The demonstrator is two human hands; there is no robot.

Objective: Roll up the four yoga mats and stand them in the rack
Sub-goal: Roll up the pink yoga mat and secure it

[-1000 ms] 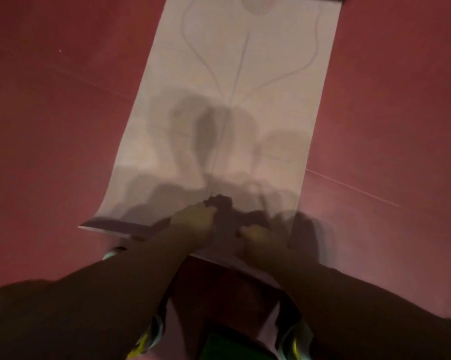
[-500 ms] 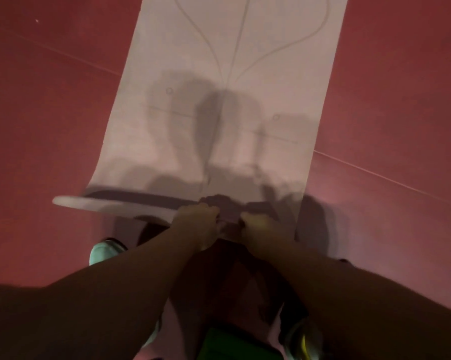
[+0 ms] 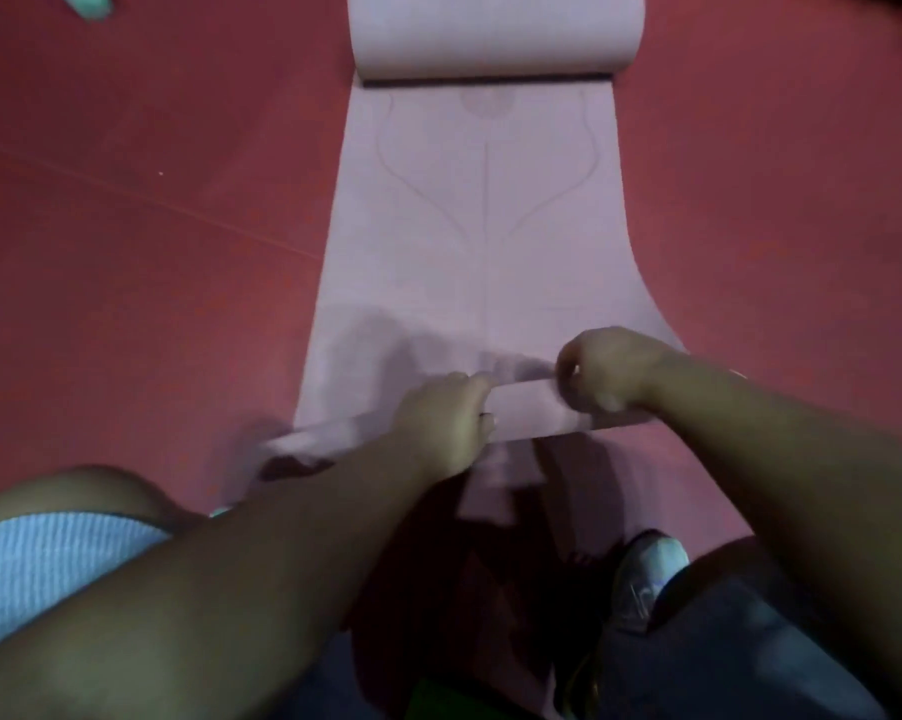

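Yoga mat, near end curled under left hand and right hand (both gripping): uneven pressure risks a skewed, coning roll.

Far curl of the mat cropped by top edge; right fingers motion-blurred.

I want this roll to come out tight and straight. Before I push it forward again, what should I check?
1. Left hand grips the near roll: ok.
2. Right hand grips the roll: ok.
3. Roll lies square across the mat: not ok, its left end trails nearer you.
4. Roll wound tight: cannot tell, blurred.
5. Mat ahead flat: not ok, far end is curled up.
6. Red floor beside the mat free: ok.
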